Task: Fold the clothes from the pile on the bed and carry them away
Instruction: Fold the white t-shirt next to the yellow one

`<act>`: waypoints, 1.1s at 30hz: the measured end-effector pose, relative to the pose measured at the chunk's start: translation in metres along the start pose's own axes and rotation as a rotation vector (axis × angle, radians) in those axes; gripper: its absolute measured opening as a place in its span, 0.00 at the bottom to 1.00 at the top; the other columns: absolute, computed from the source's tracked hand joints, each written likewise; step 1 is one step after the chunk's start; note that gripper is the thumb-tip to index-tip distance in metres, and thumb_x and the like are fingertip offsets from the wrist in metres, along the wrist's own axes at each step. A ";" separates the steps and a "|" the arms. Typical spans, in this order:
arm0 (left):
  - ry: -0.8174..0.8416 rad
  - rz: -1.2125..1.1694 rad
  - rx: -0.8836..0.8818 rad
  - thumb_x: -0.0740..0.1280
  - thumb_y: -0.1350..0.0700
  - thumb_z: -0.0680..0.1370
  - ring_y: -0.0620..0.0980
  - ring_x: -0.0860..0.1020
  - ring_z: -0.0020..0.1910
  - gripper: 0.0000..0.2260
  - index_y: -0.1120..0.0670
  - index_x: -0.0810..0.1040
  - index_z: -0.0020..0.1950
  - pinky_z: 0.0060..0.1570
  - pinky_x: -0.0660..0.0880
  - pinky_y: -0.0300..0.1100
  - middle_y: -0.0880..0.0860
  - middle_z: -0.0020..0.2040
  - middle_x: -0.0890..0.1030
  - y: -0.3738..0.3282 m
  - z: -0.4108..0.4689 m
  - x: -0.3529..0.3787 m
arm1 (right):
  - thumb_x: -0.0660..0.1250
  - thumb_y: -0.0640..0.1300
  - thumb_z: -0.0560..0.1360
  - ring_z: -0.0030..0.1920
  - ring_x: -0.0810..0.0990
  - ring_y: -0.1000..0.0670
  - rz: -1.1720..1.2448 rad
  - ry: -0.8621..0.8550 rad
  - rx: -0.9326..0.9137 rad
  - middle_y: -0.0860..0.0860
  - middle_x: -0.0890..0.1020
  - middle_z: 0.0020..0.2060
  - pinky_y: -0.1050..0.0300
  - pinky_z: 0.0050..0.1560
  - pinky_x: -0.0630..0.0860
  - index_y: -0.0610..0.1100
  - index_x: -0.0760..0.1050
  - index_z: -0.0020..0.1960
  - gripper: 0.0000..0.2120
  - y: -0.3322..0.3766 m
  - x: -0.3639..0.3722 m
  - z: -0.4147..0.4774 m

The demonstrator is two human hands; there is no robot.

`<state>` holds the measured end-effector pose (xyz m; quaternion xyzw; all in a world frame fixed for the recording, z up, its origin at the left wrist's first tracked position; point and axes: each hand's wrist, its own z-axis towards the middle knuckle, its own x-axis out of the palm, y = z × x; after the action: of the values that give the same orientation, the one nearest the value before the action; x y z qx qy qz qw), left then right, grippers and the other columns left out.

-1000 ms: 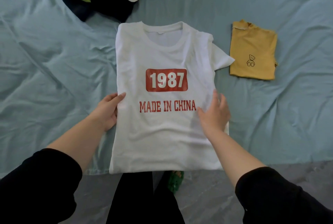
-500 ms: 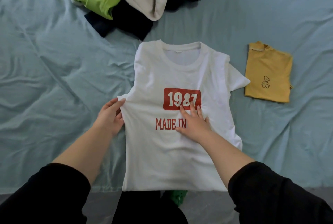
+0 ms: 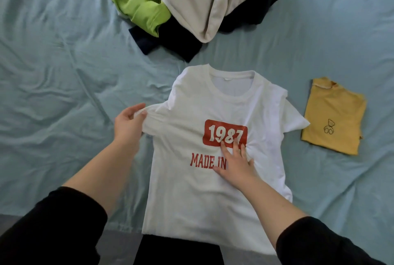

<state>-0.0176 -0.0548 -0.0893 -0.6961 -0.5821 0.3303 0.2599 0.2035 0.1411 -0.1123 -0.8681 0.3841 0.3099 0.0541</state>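
White T-shirt [image 3: 213, 200] flat on blue sheet [image 3: 53, 73], hem over bed's near edge. Left hand [image 3: 128, 126] pinches its 9 o'clock edge. Right hand [image 3: 234, 164] lies flat on print, fingers spread. Clothes pile [image 3: 191, 4] at 12, folded yellow shirt [image 3: 334, 117] at 3, bare sheet at 9.

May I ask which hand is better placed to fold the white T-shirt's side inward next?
Left: the left hand pinches the T-shirt by its edge and could likely carry it across; the right hand lies flat on the print.
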 end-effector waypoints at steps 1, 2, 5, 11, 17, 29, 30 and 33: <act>-0.014 -0.007 -0.005 0.67 0.63 0.77 0.47 0.79 0.41 0.11 0.49 0.80 0.56 0.40 0.78 0.40 0.52 0.46 0.80 0.002 0.000 -0.003 | 0.62 0.64 0.75 0.77 0.35 0.42 -0.002 -0.006 -0.001 0.49 0.32 0.76 0.32 0.73 0.48 0.59 0.38 0.77 0.42 0.001 0.000 -0.001; -0.021 -0.040 -0.028 0.67 0.65 0.77 0.47 0.79 0.41 0.14 0.51 0.79 0.60 0.40 0.78 0.40 0.52 0.45 0.79 0.003 0.000 -0.004 | 0.61 0.64 0.75 0.77 0.35 0.42 -0.007 -0.008 -0.001 0.49 0.32 0.76 0.32 0.73 0.48 0.58 0.38 0.77 0.42 0.002 -0.001 -0.002; -0.005 -0.172 -0.158 0.66 0.70 0.76 0.50 0.80 0.42 0.20 0.52 0.75 0.63 0.40 0.78 0.42 0.55 0.46 0.79 0.004 0.002 -0.005 | 0.60 0.63 0.76 0.77 0.38 0.41 -0.026 0.004 0.023 0.48 0.36 0.78 0.33 0.73 0.52 0.57 0.40 0.78 0.39 0.008 -0.009 -0.006; 0.009 -0.133 -0.437 0.73 0.51 0.75 0.52 0.82 0.40 0.17 0.60 0.77 0.57 0.30 0.78 0.46 0.58 0.49 0.82 -0.004 0.014 0.004 | 0.53 0.58 0.80 0.51 0.77 0.47 -0.312 -0.232 0.029 0.51 0.81 0.50 0.50 0.55 0.68 0.51 0.78 0.51 0.18 0.038 -0.064 0.005; 0.319 0.090 -0.666 0.68 0.39 0.74 0.52 0.84 0.34 0.18 0.54 0.82 0.50 0.29 0.79 0.45 0.53 0.40 0.85 -0.018 0.038 0.014 | 0.55 0.47 0.80 0.52 0.75 0.47 -0.143 -0.482 -0.290 0.51 0.80 0.51 0.50 0.57 0.69 0.48 0.77 0.55 0.12 0.098 -0.124 0.059; 0.137 0.113 -0.064 0.65 0.59 0.79 0.55 0.81 0.52 0.06 0.54 0.81 0.53 0.52 0.79 0.50 0.55 0.49 0.84 -0.003 0.061 -0.019 | 0.62 0.42 0.71 0.63 0.71 0.43 -0.368 -0.355 -0.328 0.46 0.77 0.58 0.48 0.67 0.59 0.48 0.71 0.65 0.21 0.154 -0.176 0.134; 0.156 0.105 -0.112 0.66 0.60 0.79 0.57 0.81 0.53 0.06 0.57 0.80 0.54 0.55 0.78 0.52 0.56 0.50 0.84 -0.005 0.066 -0.020 | 0.62 0.42 0.71 0.60 0.73 0.42 -0.409 -0.361 -0.329 0.46 0.78 0.53 0.49 0.64 0.61 0.48 0.75 0.59 0.17 0.154 -0.178 0.135; 0.286 0.165 -0.115 0.73 0.52 0.74 0.51 0.84 0.47 0.09 0.58 0.81 0.47 0.49 0.80 0.47 0.52 0.45 0.86 -0.021 0.080 -0.012 | 0.63 0.43 0.71 0.54 0.76 0.43 -0.443 -0.340 -0.336 0.47 0.79 0.47 0.51 0.60 0.63 0.47 0.77 0.50 0.09 0.155 -0.185 0.139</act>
<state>-0.0936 -0.0644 -0.1234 -0.7951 -0.4979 0.2144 0.2719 -0.0691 0.1965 -0.0945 -0.8631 0.1148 0.4903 0.0393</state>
